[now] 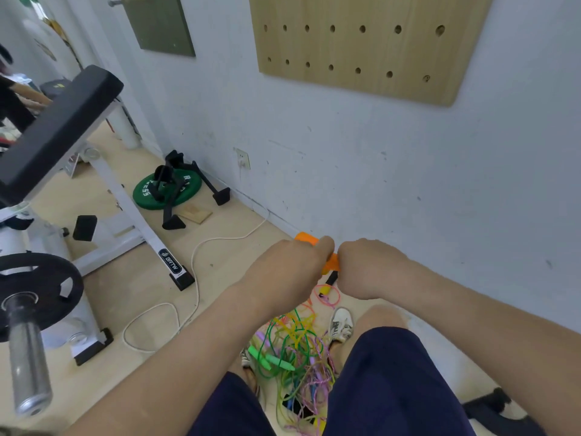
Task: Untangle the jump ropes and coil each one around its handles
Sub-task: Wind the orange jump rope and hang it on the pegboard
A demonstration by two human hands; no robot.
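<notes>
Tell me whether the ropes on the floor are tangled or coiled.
Tangled: green, yellow and pink ropes lie crossed over each other in one loose heap.

You held the orange handles (332, 263) up in front of you, gripped between your left hand (289, 269) and right hand (367, 269). One orange end stuck out past the left knuckles, and a black tip showed just below. Under them, on the floor (151, 278), a pink rope (336, 298) looped around a yellow handle (324, 290). Closer to you lay the tangle (298, 347) of green, yellow, pink and purple cords, with two green handles (270, 360) side by side at its left edge.
</notes>
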